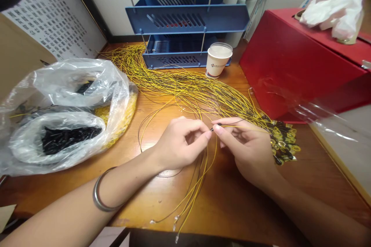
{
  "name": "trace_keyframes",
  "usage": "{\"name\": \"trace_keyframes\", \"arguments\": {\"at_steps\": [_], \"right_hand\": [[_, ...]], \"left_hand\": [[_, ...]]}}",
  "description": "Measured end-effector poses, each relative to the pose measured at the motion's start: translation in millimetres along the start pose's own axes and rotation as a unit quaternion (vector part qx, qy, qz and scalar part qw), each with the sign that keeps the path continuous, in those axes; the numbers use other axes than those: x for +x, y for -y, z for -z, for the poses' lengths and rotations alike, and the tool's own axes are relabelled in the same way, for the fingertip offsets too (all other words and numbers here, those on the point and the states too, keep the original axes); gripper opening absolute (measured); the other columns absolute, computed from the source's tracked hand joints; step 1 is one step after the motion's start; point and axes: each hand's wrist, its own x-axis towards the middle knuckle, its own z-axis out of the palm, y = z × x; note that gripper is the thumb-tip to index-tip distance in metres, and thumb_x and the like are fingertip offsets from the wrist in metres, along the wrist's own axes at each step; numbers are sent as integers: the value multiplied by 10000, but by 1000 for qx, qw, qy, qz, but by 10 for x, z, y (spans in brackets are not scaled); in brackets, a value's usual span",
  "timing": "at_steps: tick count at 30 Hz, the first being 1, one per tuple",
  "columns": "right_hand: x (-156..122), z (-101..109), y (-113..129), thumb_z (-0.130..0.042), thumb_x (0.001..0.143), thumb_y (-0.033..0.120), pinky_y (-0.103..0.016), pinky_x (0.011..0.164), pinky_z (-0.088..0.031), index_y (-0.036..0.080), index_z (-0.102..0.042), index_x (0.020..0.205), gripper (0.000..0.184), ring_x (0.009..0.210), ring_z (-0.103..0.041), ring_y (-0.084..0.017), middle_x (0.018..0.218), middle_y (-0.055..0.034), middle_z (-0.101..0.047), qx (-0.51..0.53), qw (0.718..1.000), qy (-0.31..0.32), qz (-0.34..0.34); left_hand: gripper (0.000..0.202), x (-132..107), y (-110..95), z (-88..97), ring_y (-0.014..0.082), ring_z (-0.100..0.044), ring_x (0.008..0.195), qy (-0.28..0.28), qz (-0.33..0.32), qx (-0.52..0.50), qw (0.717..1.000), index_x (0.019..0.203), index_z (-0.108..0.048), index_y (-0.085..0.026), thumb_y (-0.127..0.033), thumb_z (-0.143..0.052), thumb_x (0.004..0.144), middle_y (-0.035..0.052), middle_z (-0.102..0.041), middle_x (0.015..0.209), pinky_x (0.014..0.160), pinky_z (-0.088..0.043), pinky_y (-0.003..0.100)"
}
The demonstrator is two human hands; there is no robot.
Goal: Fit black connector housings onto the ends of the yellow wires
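Note:
My left hand [181, 142] and my right hand [246, 148] meet over the middle of the wooden table [228, 200], fingertips almost touching. Both are pinched on the end of a thin yellow wire [242, 125] with a small black piece [216, 125] at its tip. A large bundle of yellow wires [185, 85] fans across the table behind my hands, and several strands hang down toward the front edge. A clear plastic bag [62, 112] at the left holds small black pieces [68, 137] and yellow ones [123, 117].
A blue stacked tray rack [185, 19] stands at the back. A lidded paper cup [218, 60] sits beside it. A red box [292, 61] with white tissue [336, 13] fills the right. Yellow and black ring terminals [285, 141] lie by my right hand.

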Motion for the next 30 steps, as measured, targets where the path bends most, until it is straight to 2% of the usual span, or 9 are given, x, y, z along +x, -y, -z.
{"name": "trace_keyframes", "arguments": {"at_steps": [10, 30], "right_hand": [[-8, 1, -2, -666, 838, 289, -223, 409, -359, 192, -730, 870, 122, 451, -509, -98, 543, 24, -584, 1, 1000, -3, -3], [-15, 21, 11, -670, 843, 286, -224, 417, -356, 189, -731, 877, 119, 454, -496, -95, 535, 29, -568, 2, 1000, 0, -6]], "left_hand": [[260, 6, 4, 11, 74, -502, 488, 11, 19, -12, 1000, 700, -659, -133, -248, -567, 913, -17, -606, 523, 535, -397, 191], [264, 7, 0, 13, 84, -512, 512, 5, 11, 7, 1000, 692, -667, -138, -253, -567, 908, -7, -604, 541, 528, -394, 189]]}}
